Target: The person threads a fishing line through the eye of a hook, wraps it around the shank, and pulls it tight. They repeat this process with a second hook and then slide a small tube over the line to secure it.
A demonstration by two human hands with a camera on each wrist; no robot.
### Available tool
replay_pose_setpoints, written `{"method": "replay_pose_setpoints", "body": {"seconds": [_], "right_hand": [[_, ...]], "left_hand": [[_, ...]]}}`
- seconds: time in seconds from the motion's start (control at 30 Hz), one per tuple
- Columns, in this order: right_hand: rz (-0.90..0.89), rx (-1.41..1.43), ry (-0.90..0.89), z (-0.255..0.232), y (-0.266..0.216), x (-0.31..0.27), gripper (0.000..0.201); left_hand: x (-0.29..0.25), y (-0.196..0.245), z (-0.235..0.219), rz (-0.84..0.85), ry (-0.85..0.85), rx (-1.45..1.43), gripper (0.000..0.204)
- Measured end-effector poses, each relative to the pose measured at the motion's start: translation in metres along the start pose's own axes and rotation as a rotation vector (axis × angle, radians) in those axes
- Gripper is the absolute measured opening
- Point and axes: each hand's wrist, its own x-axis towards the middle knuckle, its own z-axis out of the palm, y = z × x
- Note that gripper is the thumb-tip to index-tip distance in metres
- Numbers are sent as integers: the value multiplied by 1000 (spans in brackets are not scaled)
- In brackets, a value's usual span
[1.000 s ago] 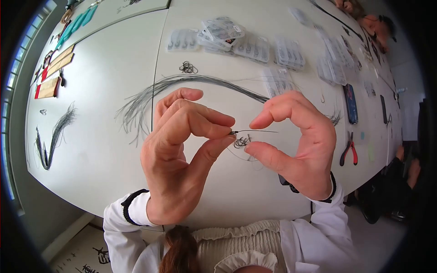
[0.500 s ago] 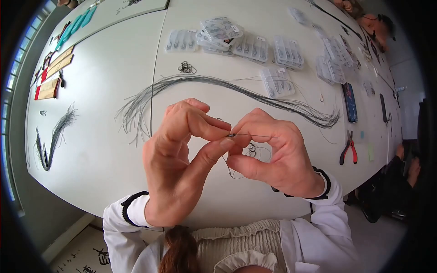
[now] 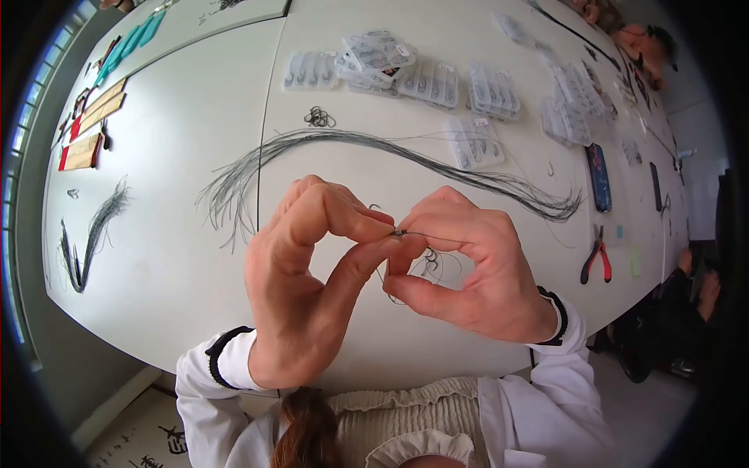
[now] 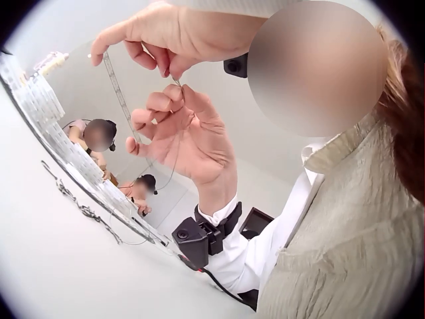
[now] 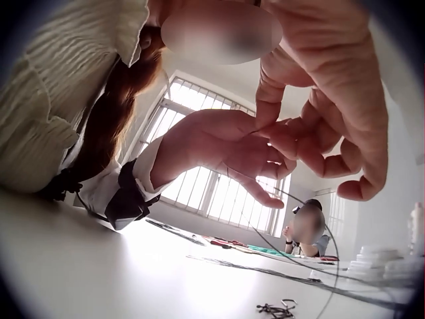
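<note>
Near the centre of the head view, my left hand pinches a small dark fish hook between thumb and forefinger. Its curved tip shows above the fingers; the shank is mostly covered. A thin dark fishing line leaves the hook's end and crosses my right hand. The curled right fingertips hold the line right beside the left fingertips, while a loop of line hangs below in the right wrist view. Several loose hooks lie on the table behind the right hand.
A long bundle of dark strands stretches across the white table. Beyond it are a dark pile of hooks and clear plastic boxes. Red-handled pliers and a phone lie at right; a shorter strand bundle is at left.
My right hand has moved left from a spread pose apart from the hook to meet the left fingertips and hold the line. My left hand keeps its pinch, nearly still.
</note>
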Motion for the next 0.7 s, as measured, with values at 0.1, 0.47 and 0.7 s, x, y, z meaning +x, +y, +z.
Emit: {"method": "replay_pose_setpoints", "body": {"seconds": [0.1, 0.47, 0.7], "right_hand": [[-45, -52, 46, -13, -5, 4, 35], [-172, -188, 233, -12, -6, 1, 16], [-232, -289, 330, -4, -5, 0, 16]], "left_hand": [[-2, 3, -3, -53, 1, -12, 15], [-2, 2, -1, 71, -55, 202, 20], [-5, 2, 1, 4, -71, 116, 20]]}}
